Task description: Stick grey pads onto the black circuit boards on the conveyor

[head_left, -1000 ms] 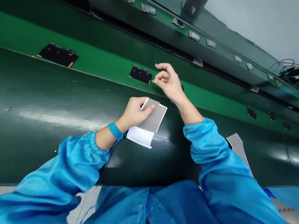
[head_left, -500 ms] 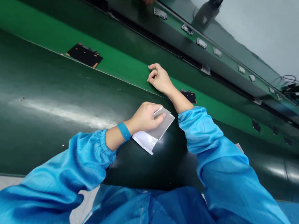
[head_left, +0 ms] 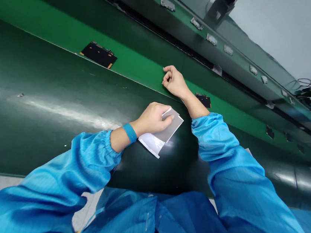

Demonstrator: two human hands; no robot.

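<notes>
My left hand [head_left: 157, 118] is closed on a small stack of grey sheets [head_left: 173, 124], the thumb pressed on top. White glossy backing paper [head_left: 152, 143] sticks out below them, just over the dark green bench. Further forward, over the bright green belt, is my right hand [head_left: 176, 82]. Its thumb and a finger curl together into a ring while another finger reaches forward; anything between the tips is too small to make out. Partly behind my right wrist lies a black flat panel [head_left: 203, 100], and a larger black panel [head_left: 99, 54] with orange tabs lies to the left.
The green belt [head_left: 141, 70] runs across in front of the dark bench [head_left: 49, 82]. Beyond a dark rail, several small grey parts [head_left: 167, 4] line a second track. More black panels [head_left: 269, 131] lie on the belt at right. A tiny metal piece [head_left: 20, 95] sits on the bench.
The black panels have shifted slightly right in view, and my right hand has moved a little right too. My left hand keeps its hold on the sheets. Another person's hand at the top has gone out of view.
</notes>
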